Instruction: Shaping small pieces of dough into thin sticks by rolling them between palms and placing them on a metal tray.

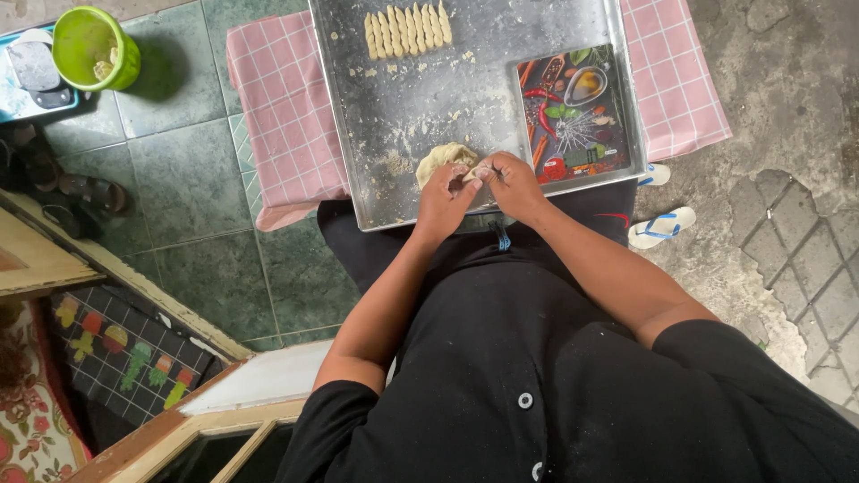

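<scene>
At the far left a green plastic cup stands on the tiled floor, well apart from our work. Next comes the pink checked cloth, and on it the metal tray, dusted with flour and crumbs. Along the tray's far edge lies a row of shaped dough pieces, set side by side and touching; we judge these finished. At the near edge sits the dough lump, and plenty of it looks left to work.

Our left hand pinches narrowly at a small dough bit just beside the lump. Our right hand meets it there, fingers closed on the same bit from the other side. Whether the bit is free of the lump we cannot tell.

To the right a printed cutting board rests in the tray, bare of dough. We judge the shaping to be partway through.
</scene>
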